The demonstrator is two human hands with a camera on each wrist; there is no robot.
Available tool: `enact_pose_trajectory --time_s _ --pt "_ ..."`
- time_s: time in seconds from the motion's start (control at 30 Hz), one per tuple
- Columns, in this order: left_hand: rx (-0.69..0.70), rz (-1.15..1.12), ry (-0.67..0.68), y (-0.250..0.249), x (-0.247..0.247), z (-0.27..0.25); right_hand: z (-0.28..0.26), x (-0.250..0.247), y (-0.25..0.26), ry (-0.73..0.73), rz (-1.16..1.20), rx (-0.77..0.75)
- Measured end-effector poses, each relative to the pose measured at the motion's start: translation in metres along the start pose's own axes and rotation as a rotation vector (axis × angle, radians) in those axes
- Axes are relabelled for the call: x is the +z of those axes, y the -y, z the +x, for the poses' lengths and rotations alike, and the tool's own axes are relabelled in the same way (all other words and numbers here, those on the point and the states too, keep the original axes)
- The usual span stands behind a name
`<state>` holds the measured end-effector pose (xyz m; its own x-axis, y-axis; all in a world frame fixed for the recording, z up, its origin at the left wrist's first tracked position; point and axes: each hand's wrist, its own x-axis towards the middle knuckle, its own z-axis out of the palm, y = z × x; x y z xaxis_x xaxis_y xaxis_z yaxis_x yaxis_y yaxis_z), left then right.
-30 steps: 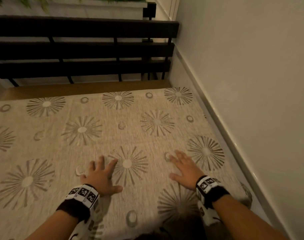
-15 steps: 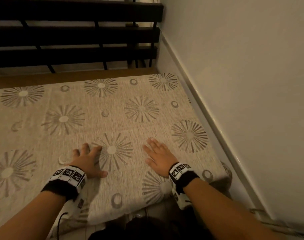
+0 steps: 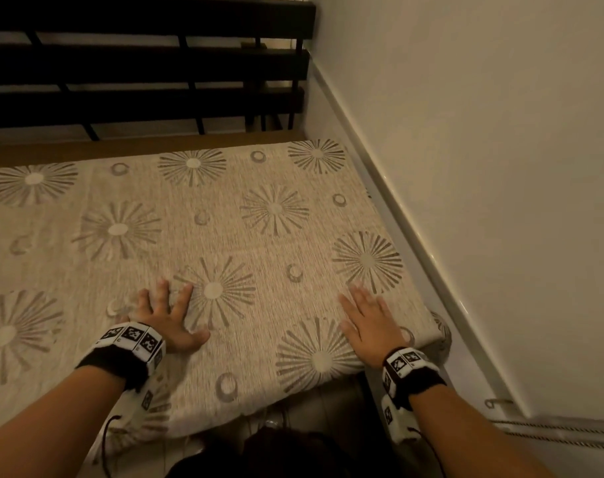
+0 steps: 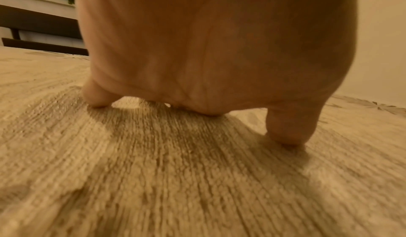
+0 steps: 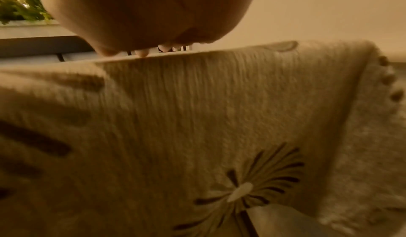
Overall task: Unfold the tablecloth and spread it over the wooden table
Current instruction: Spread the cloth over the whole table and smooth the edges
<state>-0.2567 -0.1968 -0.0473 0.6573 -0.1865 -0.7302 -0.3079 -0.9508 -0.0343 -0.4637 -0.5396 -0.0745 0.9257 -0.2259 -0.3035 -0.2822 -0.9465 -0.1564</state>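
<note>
Head view – both hands flat, left hand (image 3: 169, 320), right hand (image 3: 371, 322), tablecloth (image 3: 276, 236)

Warm, dim yellowish light tints all three views. In the head view the beige woven tablecloth with grey starburst prints (image 3: 266, 236) is smeared by motion blur toward its far edge, and straight lines bow at the frame borders. A thin glare line runs along the pale glossy skirting strip (image 3: 428, 250) at the cream wall. Both wrist views are soft and grainy; the left hand (image 4: 197, 46) casts a broad shadow on the cloth beneath it.
</note>
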Motion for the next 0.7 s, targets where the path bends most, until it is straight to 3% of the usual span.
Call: enact_pose_trajectory --time_s 0.17,0.27,0.37,0.47,0.53,0.6,0.7 --pt "-0.009 0.0 -0.025 -0.003 0.004 -0.001 -0.022 0.002 -0.065 -0.129 0.143 0.536" --pt "0.001 -0.005 -0.034 -0.003 0.003 0.0 -0.017 -0.012 -0.078 -0.14 0.434 0.704" --pt "0.029 0.015 -0.026 -0.003 0.001 0.002 -0.004 -0.034 -0.071 -0.056 0.67 0.947" --pt "0.045 -0.001 -0.031 -0.001 -0.003 -0.005 0.005 -0.054 -0.052 -0.089 0.527 1.026" --pt "0.083 0.004 -0.117 -0.005 -0.005 -0.016 0.012 -0.057 -0.025 -0.216 0.217 0.807" --pt "0.143 -0.005 -0.287 -0.015 0.001 -0.034 0.02 -0.055 0.024 -0.256 0.085 0.35" --pt "0.211 -0.098 -0.442 -0.027 0.029 -0.061 0.025 -0.036 0.115 -0.028 -0.028 -0.23"
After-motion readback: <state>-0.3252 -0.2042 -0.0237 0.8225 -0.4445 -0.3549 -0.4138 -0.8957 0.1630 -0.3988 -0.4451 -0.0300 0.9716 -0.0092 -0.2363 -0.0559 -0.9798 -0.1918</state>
